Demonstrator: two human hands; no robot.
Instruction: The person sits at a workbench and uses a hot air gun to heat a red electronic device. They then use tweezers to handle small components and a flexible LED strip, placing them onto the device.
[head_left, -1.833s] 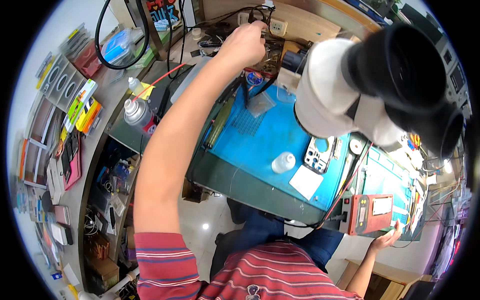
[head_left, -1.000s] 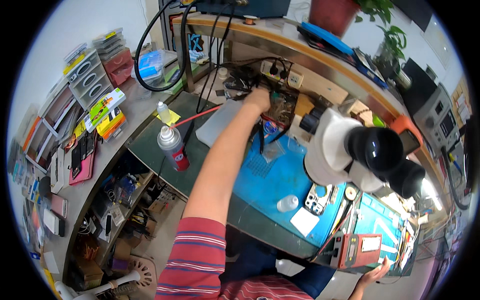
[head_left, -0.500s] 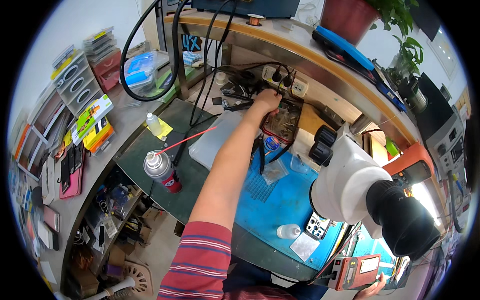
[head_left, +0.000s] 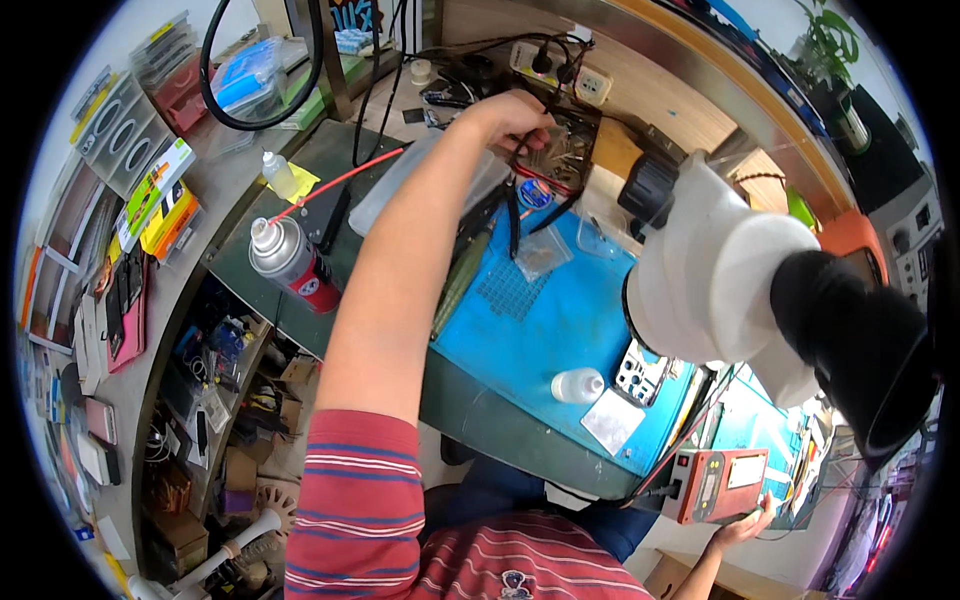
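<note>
My left hand (head_left: 515,118) reaches to the back of the bench, fingers curled in a pinch. A black cable (head_left: 553,95) from a plug in the power strip (head_left: 527,62) runs into its fingers and appears gripped there. Just beyond the fingers lies a tray of small metal parts (head_left: 570,140). Pliers with dark handles (head_left: 514,220) lie below the hand. At the lower right, my right hand (head_left: 745,525) is closed on the lower right corner of a red boxy device (head_left: 715,487) with a small display. A lead enters the device's left side.
A white microscope (head_left: 700,270) with black eyepieces overhangs the right of the blue mat (head_left: 500,340). On the left stand a spray can (head_left: 290,262) with a red straw and a dropper bottle (head_left: 279,175). Another bottle (head_left: 577,386) lies beside a phone frame (head_left: 640,372).
The view has shifted, with the bench sitting higher in the picture. My left hand has drawn back slightly from the plugs toward me. My right hand stays at the red device.
</note>
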